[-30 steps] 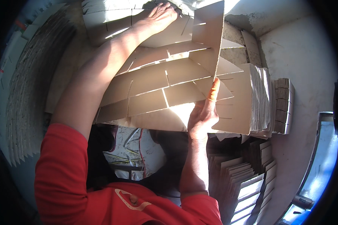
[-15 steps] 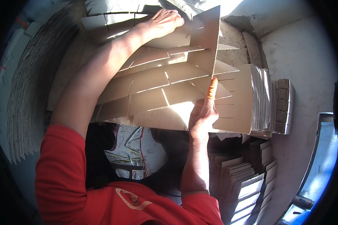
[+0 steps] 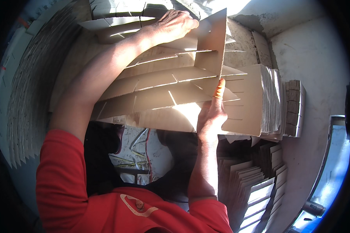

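Several long slotted cardboard strips (image 3: 144, 86) lie side by side, standing on edge, with a cardboard crosspiece (image 3: 210, 44) set across their right ends. My right hand (image 3: 212, 118) grips the near end of this crosspiece; its thumb wears an orange covering and points up along the board, while the other fingers are mostly hidden. My left hand (image 3: 177, 26) reaches over the strips to the far side. Its fingers are curled closed at the farthest cardboard strip (image 3: 118, 21), just left of the crosspiece's far end, and its fingertips are partly hidden.
To the right of the strips is a stack of slotted cardboard sheets (image 3: 271, 103), with a smaller bundle (image 3: 293, 108) against the wall. Many cardboard pieces (image 3: 31, 85) are stacked at the left. More pieces (image 3: 252, 190) stand low at the right, near my right forearm.
My left hand has moved slightly right and nearer, toward the crosspiece. The left ends of the strips have shifted a little to the left. My right hand keeps its grip almost in place.
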Action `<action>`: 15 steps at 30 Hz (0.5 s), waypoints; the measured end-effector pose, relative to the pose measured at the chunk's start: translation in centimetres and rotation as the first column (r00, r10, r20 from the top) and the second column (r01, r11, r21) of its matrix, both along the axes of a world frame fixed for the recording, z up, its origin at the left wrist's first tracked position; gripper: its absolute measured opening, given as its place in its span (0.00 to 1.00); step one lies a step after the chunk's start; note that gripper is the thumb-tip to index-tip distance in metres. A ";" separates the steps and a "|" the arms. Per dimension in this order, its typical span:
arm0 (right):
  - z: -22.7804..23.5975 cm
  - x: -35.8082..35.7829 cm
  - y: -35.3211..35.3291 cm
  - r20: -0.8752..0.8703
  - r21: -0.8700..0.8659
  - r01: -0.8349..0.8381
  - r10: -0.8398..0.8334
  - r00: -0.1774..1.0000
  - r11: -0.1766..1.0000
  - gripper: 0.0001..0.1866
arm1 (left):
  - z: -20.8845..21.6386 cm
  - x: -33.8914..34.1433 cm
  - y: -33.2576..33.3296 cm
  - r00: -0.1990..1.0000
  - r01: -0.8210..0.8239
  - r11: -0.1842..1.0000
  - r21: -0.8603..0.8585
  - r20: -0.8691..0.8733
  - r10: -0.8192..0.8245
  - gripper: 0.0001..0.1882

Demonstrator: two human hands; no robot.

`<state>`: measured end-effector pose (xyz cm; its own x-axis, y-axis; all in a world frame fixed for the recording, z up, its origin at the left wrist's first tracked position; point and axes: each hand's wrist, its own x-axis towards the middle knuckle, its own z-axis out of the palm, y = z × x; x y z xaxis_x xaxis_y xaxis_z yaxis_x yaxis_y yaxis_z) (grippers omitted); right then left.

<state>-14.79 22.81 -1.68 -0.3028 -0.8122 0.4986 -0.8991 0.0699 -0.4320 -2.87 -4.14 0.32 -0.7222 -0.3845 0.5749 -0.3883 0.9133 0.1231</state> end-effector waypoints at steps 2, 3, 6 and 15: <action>-0.3 -0.2 0.2 0.029 -0.042 -0.033 0.034 0.999 0.999 0.35 | 0.1 0.1 0.2 1.000 -0.019 1.000 0.015 -0.009 0.020 0.07; -0.2 -0.1 0.3 0.026 -0.031 -0.026 0.027 0.999 0.999 0.34 | 0.2 0.3 0.3 0.999 -0.025 0.999 0.023 -0.024 0.026 0.07; 0.6 0.4 0.5 0.023 0.006 -0.016 0.015 1.000 1.000 0.34 | 0.5 0.9 0.8 1.000 0.002 1.000 0.027 -0.017 -0.002 0.07; 1.4 0.4 2.2 0.023 0.139 0.022 -0.026 0.999 0.990 0.36 | 0.9 1.3 2.8 0.998 -0.005 1.000 0.023 0.069 0.003 0.06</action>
<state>-14.39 25.02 -0.24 -0.3339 -0.8654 0.3736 -0.8855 0.1522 -0.4390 -1.60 -1.34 1.20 -0.7580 -0.4004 0.5148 -0.4004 0.9088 0.1173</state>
